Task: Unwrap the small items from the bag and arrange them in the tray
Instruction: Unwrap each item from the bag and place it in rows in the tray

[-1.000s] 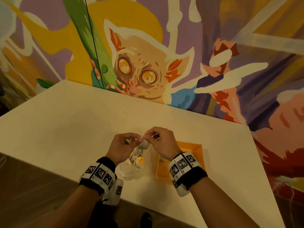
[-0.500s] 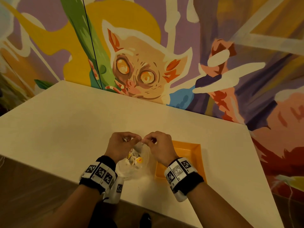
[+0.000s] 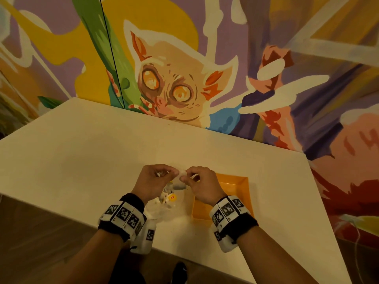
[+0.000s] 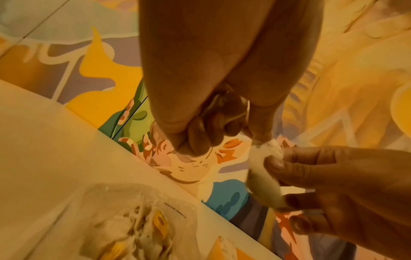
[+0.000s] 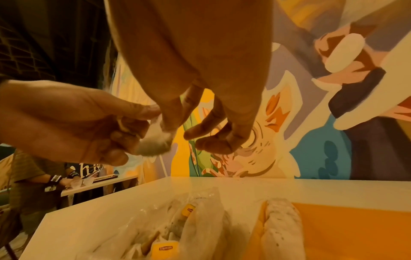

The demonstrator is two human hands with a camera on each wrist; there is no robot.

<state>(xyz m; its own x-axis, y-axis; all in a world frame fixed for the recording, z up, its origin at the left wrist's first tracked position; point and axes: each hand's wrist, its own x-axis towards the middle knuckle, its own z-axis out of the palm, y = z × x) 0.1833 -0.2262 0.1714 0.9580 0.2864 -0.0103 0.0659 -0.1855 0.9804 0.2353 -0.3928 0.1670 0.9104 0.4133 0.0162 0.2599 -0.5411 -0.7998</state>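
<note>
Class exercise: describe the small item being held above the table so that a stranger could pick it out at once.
Find the white table below the painted wall, then the clear bag beside the orange tray. Above them, the left hand and right hand pinch one small white tea bag; it alone is held in the air.

The head view looks steeply down at the counter [image 3: 86,160] from above; both wrist views sit close, sharing the mural wall [image 3: 307,99].
</note>
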